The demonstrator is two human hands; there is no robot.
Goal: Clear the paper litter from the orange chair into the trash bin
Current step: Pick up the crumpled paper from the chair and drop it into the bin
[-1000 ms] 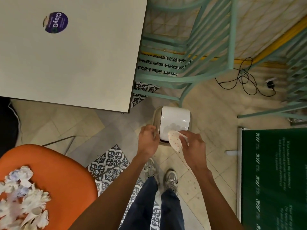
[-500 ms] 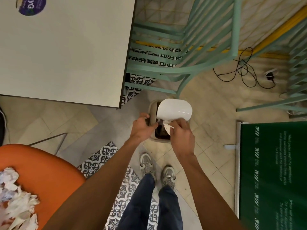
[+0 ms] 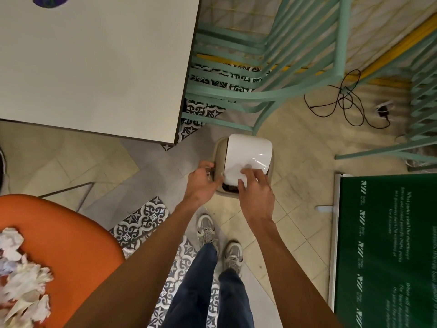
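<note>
A small beige trash bin [image 3: 218, 150] with a white swing lid [image 3: 248, 155] stands on the floor ahead of my feet. My left hand [image 3: 201, 183] grips the bin's left rim. My right hand [image 3: 256, 190] lies with straight fingers on the lid's near edge and holds nothing I can see. A dark gap shows under the lid. The orange chair [image 3: 71, 237] is at the lower left, with several crumpled white paper pieces [image 3: 21, 280] piled on its seat.
A white table [image 3: 94, 62] fills the upper left, close to the bin. Mint-green metal chairs [image 3: 272, 67] stand behind the bin. A black cable [image 3: 343, 102] lies on the floor at right. A green board [image 3: 387, 252] lies at the right.
The spotted paper that my right hand held has gone into the bin and is out of sight. The lid has swung back down, and my right hand now rests on it.
</note>
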